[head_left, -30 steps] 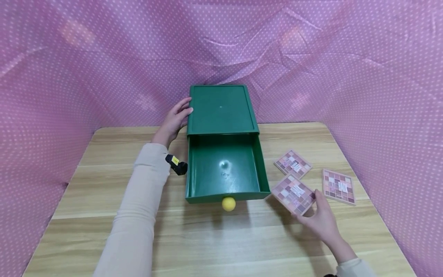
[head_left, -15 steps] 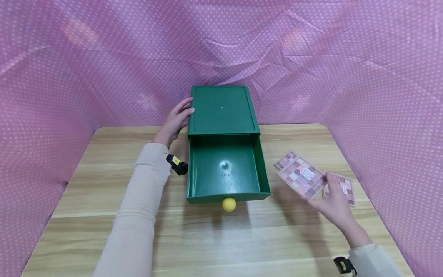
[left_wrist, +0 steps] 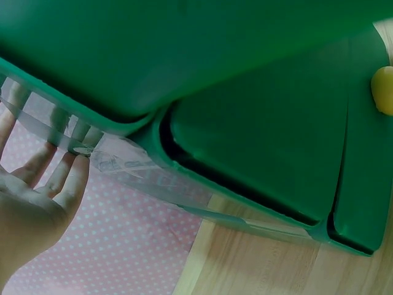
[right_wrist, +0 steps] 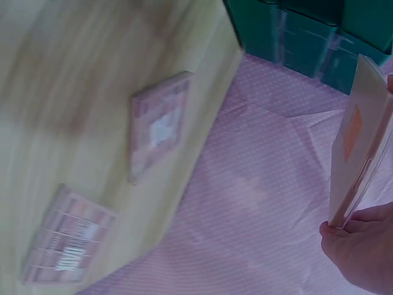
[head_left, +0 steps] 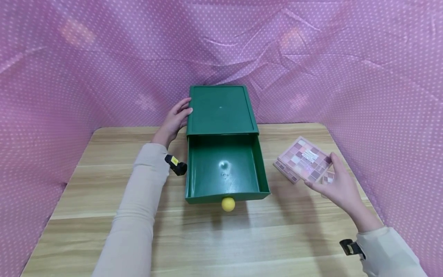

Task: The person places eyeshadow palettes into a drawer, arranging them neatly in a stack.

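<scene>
“So, what does your right hand [head_left: 340, 188] have?”

“It holds a makeup palette [head_left: 304, 159], pinched at the edges, with my thumb at the near corner and a finger at the right one. The palette is up in the air over the right part of the table [head_left: 76, 215], tilted.”

“And how does it look?”

“It's flat and squarish, with a pale pink border round a grid of little squares: dusty pinks, mauves, browns and a few near-white ones. White lettering runs over the middle, too small for me to read. From my right wrist I see its other face, plain pale pink with an orange patch [right_wrist: 352, 133], and a clear, shiny layer along the edge.”

“What's below it?”

“Two similar palettes lie on the table, well apart from each other. From my head, the held one hides most of the palette nearer the box [right_wrist: 163, 126] and part of my hand covers the farther palette [right_wrist: 69, 239].”

“And your left hand [head_left: 173, 123]?”

“Spread, with the fingers resting against the left side of the green box [head_left: 221, 111]. That side looks see-through from my left wrist.”

“How is the box?”

“Its green drawer [head_left: 207, 173] is pulled out towards me, with a round yellow knob [head_left: 228, 204] on the front.”
</scene>
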A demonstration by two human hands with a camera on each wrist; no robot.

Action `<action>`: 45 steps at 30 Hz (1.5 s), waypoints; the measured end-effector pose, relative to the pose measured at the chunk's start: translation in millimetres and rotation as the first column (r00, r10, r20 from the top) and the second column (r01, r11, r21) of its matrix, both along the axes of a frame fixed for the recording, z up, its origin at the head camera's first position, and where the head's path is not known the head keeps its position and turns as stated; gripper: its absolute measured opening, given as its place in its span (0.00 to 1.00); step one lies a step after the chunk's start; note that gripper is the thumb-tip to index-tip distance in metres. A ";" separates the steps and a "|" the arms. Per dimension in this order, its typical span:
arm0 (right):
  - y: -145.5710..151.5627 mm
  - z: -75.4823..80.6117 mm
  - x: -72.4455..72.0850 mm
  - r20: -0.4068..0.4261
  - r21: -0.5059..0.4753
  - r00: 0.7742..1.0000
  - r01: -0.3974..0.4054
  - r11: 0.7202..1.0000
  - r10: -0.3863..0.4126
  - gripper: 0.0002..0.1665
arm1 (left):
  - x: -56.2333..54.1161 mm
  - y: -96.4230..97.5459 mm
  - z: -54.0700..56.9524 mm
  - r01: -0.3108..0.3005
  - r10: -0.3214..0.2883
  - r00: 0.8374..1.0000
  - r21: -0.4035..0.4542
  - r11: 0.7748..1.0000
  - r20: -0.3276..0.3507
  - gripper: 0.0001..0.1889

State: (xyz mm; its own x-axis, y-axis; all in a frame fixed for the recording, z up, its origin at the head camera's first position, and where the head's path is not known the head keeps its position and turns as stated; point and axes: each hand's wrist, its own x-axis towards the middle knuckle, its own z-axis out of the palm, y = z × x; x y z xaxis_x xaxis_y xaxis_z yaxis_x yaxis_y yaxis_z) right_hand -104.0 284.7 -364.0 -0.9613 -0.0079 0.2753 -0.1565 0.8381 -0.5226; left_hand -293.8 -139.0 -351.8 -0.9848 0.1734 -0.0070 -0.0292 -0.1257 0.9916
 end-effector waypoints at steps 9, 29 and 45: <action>-10.6 33.1 -9.5 -0.017 -0.013 0.998 -0.055 0.998 0.055 0.54 | -0.5 0.9 0.9 -0.007 0.007 1.000 -0.002 1.000 0.006 0.25; -61.3 75.5 -15.2 -0.012 -0.082 0.978 -0.209 0.974 0.209 0.60 | -6.1 -2.0 0.2 0.004 -0.004 1.000 -0.018 1.000 -0.006 0.24; -103.7 66.4 -28.5 -0.030 -0.044 0.897 -0.443 0.895 0.442 0.64 | -3.1 -1.4 -0.8 -0.005 0.003 1.000 -0.051 0.999 -0.025 0.24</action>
